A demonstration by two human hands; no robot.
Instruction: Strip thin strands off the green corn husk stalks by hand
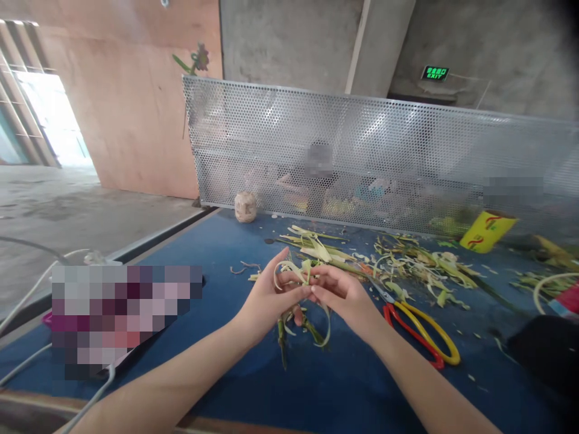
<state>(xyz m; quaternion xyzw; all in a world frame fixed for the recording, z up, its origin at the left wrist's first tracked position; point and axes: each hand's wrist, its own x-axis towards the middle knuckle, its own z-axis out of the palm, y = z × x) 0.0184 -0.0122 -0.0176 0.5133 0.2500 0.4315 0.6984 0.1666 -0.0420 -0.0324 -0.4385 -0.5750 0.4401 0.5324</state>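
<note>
My left hand (pixel 266 295) and my right hand (pixel 341 295) meet above the blue table (pixel 217 337). Between their fingertips they pinch a thin, pale green plant strip (pixel 286 265), which curls up in a loop on the left. Another end of plant strip hangs below the right fingers. Green stalk pieces (pixel 283 343) show under the hands; whether they are held or lie on the table I cannot tell. Scissors (pixel 418 328) with one red and one yellow handle lie to the right of my right hand, tips toward the plant scraps.
Leaf and stalk scraps (pixel 425 265) spread over the table's middle and right. A tape roll (pixel 245 207) and a yellow roll (pixel 488 231) stand before the perforated metal screen (pixel 289 132). A blurred device (pixel 122 319) with white cables lies at left, a dark object (pixel 547 349) at right.
</note>
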